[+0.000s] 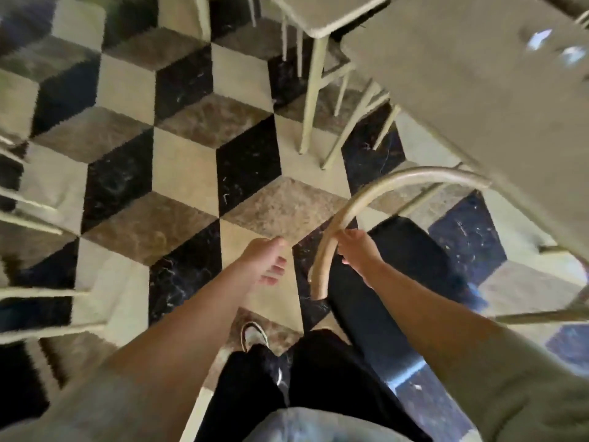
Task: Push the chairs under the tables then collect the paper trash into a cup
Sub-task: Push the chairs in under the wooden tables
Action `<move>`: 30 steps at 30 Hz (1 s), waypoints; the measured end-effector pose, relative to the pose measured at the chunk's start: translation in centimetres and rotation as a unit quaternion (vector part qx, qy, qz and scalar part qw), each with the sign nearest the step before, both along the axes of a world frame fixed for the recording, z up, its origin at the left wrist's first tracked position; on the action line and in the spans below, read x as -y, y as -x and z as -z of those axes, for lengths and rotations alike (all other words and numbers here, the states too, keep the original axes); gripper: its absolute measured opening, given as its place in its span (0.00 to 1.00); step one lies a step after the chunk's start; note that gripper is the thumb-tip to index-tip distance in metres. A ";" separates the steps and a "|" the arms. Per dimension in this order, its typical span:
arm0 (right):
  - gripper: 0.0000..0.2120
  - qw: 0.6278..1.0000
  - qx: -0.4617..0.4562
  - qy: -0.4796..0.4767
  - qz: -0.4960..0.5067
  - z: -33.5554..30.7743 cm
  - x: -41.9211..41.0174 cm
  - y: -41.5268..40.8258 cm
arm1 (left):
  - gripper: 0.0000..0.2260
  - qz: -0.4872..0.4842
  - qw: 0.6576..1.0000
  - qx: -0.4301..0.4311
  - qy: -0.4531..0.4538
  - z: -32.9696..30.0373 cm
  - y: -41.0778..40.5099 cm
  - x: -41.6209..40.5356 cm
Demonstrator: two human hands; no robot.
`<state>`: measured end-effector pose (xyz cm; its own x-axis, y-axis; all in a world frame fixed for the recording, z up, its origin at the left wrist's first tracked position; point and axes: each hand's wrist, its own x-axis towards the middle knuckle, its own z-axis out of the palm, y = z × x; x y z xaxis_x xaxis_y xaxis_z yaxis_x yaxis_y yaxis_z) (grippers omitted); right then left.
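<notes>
The right hand (357, 250) grips the curved back rail of a chair (338, 218), whose dark seat sits partly under the edge of the counter (478, 100) at right. The left hand (264, 260) hangs free, fingers loosely spread. Open patterned floor (178, 173) stretches left; more chair legs (310, 97) crowd beneath a second counter (318, 14) ahead.

Two tables (497, 90) (318, 14), one curved-back chair (344, 205), two hands (266, 258) (358, 250), one shoe (254, 335).
</notes>
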<state>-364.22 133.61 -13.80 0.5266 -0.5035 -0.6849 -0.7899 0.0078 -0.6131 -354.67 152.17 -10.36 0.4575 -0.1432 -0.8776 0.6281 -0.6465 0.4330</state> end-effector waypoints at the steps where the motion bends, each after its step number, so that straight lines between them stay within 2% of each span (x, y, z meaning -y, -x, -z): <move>1: 0.16 1.000 -0.005 0.007 0.014 0.2 0.1 -0.3 | 0.21 0.035 0.999 0.003 -0.011 -0.1 -1.6 0.9; 6: 0.13 0.987 0.003 -0.035 0.159 1.3 1.1 -2.9 | 0.26 0.188 0.982 -0.005 -0.030 0.3 -7.0 8.6; 8: 0.12 0.974 0.002 -0.068 0.217 2.2 1.5 -4.4 | 0.24 0.211 0.977 0.001 -0.025 0.6 -8.4 13.1; 10: 0.19 0.961 -0.007 -0.116 0.252 3.2 1.5 -5.1 | 0.20 0.226 0.974 0.016 -0.022 0.8 -9.2 17.8; 12: 0.24 0.949 0.004 -0.152 0.274 3.2 1.1 -5.6 | 0.22 0.242 0.970 0.023 -0.017 1.2 -9.4 21.4; 15: 0.24 0.925 0.006 -0.172 0.338 3.2 0.7 -5.7 | 0.26 0.378 0.926 0.018 -0.009 2.4 -7.6 28.1; 18: 0.24 0.928 -0.007 -0.151 0.342 2.6 -0.3 -6.2 | 0.24 0.477 0.876 0.068 -0.021 3.5 -6.1 32.4; 21: 0.28 0.929 -0.018 -0.151 0.337 2.3 0.8 -6.3 | 0.24 0.528 0.840 0.123 -0.002 4.9 -5.4 36.3; 23: 0.31 0.925 -0.030 -0.146 0.349 2.1 1.1 -6.5 | 0.25 0.535 0.837 0.116 0.017 5.8 -5.0 37.7; 28: 0.28 0.913 -0.059 -0.116 0.387 1.6 0.5 -7.6 | 0.25 0.586 0.805 0.095 0.022 6.0 -6.2 37.3; 30: 0.27 0.917 -0.072 -0.103 0.378 1.6 0.4 -8.0 | 0.24 0.585 0.806 0.084 0.030 5.5 -6.8 37.3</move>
